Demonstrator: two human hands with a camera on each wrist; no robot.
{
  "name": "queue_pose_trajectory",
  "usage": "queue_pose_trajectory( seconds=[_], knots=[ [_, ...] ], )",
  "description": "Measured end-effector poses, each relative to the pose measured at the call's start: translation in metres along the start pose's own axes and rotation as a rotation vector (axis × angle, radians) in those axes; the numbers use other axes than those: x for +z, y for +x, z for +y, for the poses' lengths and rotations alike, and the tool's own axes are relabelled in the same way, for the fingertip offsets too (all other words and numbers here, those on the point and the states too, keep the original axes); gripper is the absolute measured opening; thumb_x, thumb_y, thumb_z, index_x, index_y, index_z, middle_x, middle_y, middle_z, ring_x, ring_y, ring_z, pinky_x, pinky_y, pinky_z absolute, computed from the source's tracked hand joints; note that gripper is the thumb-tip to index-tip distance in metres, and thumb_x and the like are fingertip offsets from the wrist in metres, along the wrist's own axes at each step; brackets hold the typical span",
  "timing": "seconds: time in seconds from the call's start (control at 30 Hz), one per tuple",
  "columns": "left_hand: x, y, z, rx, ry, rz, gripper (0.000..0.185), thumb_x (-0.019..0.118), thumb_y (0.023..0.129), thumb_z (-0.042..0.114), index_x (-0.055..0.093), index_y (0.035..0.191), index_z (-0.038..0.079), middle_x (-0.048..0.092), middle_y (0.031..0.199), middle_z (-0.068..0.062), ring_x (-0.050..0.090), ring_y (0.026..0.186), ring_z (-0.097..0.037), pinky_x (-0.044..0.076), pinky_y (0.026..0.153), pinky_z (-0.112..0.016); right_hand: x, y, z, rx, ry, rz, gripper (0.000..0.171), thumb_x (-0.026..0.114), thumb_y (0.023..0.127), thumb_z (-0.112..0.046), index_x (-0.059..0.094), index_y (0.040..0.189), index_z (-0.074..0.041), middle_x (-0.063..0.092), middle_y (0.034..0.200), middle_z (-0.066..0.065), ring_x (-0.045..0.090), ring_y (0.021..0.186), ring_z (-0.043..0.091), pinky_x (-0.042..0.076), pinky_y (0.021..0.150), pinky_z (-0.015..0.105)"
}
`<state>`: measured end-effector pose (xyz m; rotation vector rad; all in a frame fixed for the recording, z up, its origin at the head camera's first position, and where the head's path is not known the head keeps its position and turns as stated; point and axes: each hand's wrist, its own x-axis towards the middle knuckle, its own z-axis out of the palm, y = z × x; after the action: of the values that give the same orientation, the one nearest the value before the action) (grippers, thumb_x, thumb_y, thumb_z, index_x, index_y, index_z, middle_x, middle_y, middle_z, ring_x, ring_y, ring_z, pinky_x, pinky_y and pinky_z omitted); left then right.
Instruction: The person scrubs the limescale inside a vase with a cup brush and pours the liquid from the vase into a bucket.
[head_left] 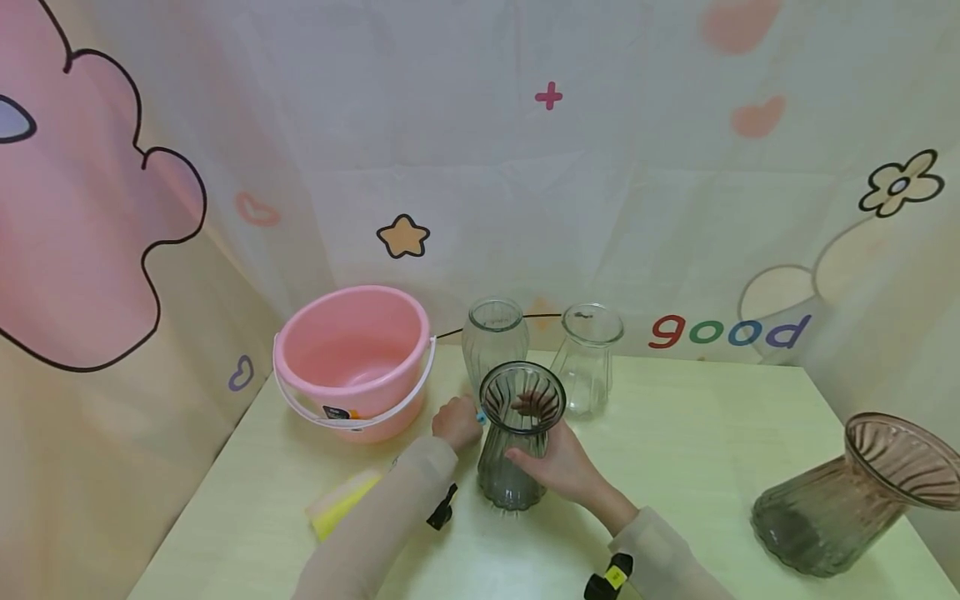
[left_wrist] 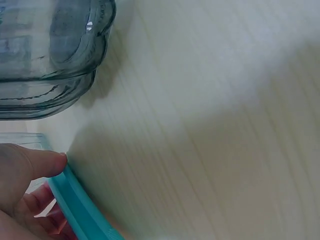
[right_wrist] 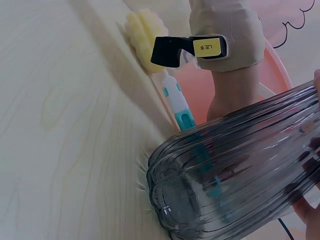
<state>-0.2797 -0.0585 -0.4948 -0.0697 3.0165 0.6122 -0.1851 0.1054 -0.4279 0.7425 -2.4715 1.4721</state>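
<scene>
The person is steadying a smoky ribbed glass vase (head_left: 517, 446) that is standing upright near the middle of the desk (head_left: 675, 450). The right hand (head_left: 558, 467) is wrapping its fingers around the vase's lower body, while the left hand (head_left: 456, 422) is curling its fingers and thumb around the teal handle of a sponge brush (right_wrist: 175, 97), just beside the vase's rim. The brush's yellow sponge head (head_left: 341, 502) is lying toward the desk's left front edge, outside the vase, so the cleaning seems to be barely beginning: judging from this, the inside is not yet being scrubbed.

The held vase is looking empty, though its dark glass is making that hard to confirm. Behind it, toward the back edge, two clear glass vases (head_left: 495, 337) (head_left: 588, 358) are standing upright and appearing empty. A pink bucket (head_left: 352, 358) is sitting at the back left; whether it is holding water cannot be told. A brownish ribbed vase (head_left: 847, 500) is sitting tilted near the right front corner, apparently untouched.
</scene>
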Motion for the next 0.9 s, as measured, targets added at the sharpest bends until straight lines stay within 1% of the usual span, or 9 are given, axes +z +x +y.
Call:
queue_pose_trajectory(
  seconds=[0.1, 0.2, 0.3, 0.43, 0.5, 0.6, 0.67, 0.8, 0.9],
  knots=[
    [0.001, 0.0, -0.001, 0.016, -0.005, 0.016, 0.006, 0.061, 0.073, 0.007, 0.056, 0.076, 0.005, 0.057, 0.079, -0.013, 0.059, 0.076, -0.033, 0.047, 0.063, -0.046, 0.0, 0.0, 0.0, -0.003, -0.002, 0.001, 0.059, 0.07, 0.077, -0.006, 0.038, 0.126, 0.004, 0.051, 0.123, 0.02, 0.047, 0.118, 0.036, 0.035, 0.098, 0.055],
    [0.0, 0.003, -0.004, 0.034, -0.01, 0.02, 0.012, 0.063, 0.074, 0.012, 0.054, 0.079, 0.005, 0.057, 0.08, -0.013, 0.058, 0.076, -0.033, 0.046, 0.063, -0.045, 0.001, 0.0, 0.001, -0.014, 0.0, 0.0, 0.061, 0.069, 0.076, -0.005, 0.037, 0.127, 0.004, 0.051, 0.123, 0.02, 0.047, 0.117, 0.037, 0.035, 0.097, 0.055],
    [-0.008, 0.001, -0.005, 0.07, -0.017, 0.011, 0.02, 0.065, 0.074, 0.017, 0.054, 0.086, 0.004, 0.056, 0.083, -0.013, 0.057, 0.076, -0.031, 0.046, 0.063, -0.043, 0.005, 0.0, 0.014, -0.004, 0.025, -0.003, 0.064, 0.069, 0.077, -0.005, 0.035, 0.13, 0.001, 0.05, 0.126, 0.019, 0.046, 0.119, 0.037, 0.034, 0.098, 0.056],
    [-0.03, -0.008, -0.003, 0.151, -0.071, -0.029, 0.034, 0.068, 0.074, 0.019, 0.057, 0.101, 0.001, 0.059, 0.095, -0.015, 0.059, 0.087, -0.032, 0.047, 0.073, -0.043, 0.012, -0.001, 0.033, 0.06, 0.052, -0.002, 0.069, 0.071, 0.077, -0.01, 0.033, 0.135, -0.008, 0.049, 0.13, 0.013, 0.044, 0.124, 0.032, 0.032, 0.101, 0.054],
    [-0.041, -0.015, -0.003, 0.193, -0.116, -0.057, 0.04, 0.067, 0.076, 0.02, 0.056, 0.109, 0.0, 0.059, 0.103, -0.016, 0.058, 0.096, -0.032, 0.046, 0.081, -0.042, 0.013, -0.001, 0.035, 0.092, 0.057, 0.005, 0.071, 0.073, 0.075, -0.012, 0.034, 0.135, -0.01, 0.048, 0.131, 0.01, 0.043, 0.125, 0.029, 0.032, 0.102, 0.052],
    [-0.055, -0.024, -0.005, 0.27, -0.184, -0.081, 0.042, 0.065, 0.079, 0.021, 0.055, 0.114, -0.001, 0.057, 0.111, -0.017, 0.055, 0.105, -0.031, 0.045, 0.088, -0.042, 0.014, -0.002, 0.034, 0.123, 0.058, 0.027, 0.071, 0.075, 0.073, -0.014, 0.036, 0.133, -0.011, 0.049, 0.131, 0.009, 0.042, 0.125, 0.028, 0.033, 0.102, 0.05],
    [-0.064, -0.031, -0.005, 0.313, -0.213, -0.088, 0.039, 0.064, 0.082, 0.022, 0.055, 0.114, 0.001, 0.057, 0.114, -0.016, 0.055, 0.106, -0.03, 0.044, 0.089, -0.042, 0.015, -0.002, 0.032, 0.13, 0.036, 0.048, 0.069, 0.076, 0.072, -0.016, 0.039, 0.131, -0.011, 0.05, 0.129, 0.008, 0.044, 0.124, 0.028, 0.035, 0.1, 0.05],
    [-0.084, -0.049, -0.009, 0.414, -0.257, -0.079, 0.034, 0.063, 0.086, 0.023, 0.056, 0.113, 0.005, 0.058, 0.115, -0.012, 0.055, 0.107, -0.029, 0.045, 0.088, -0.042, 0.016, -0.002, 0.03, 0.118, -0.016, 0.073, 0.066, 0.077, 0.071, -0.016, 0.042, 0.127, -0.013, 0.054, 0.125, 0.005, 0.048, 0.121, 0.026, 0.038, 0.097, 0.048],
    [-0.1, -0.059, -0.014, 0.488, -0.31, -0.049, 0.032, 0.063, 0.086, 0.019, 0.056, 0.114, 0.006, 0.059, 0.115, -0.009, 0.056, 0.106, -0.029, 0.046, 0.087, -0.042, 0.016, -0.001, 0.031, 0.094, -0.047, 0.08, 0.065, 0.078, 0.07, -0.016, 0.043, 0.126, -0.014, 0.056, 0.123, 0.002, 0.051, 0.117, 0.024, 0.04, 0.095, 0.046]
  ],
)
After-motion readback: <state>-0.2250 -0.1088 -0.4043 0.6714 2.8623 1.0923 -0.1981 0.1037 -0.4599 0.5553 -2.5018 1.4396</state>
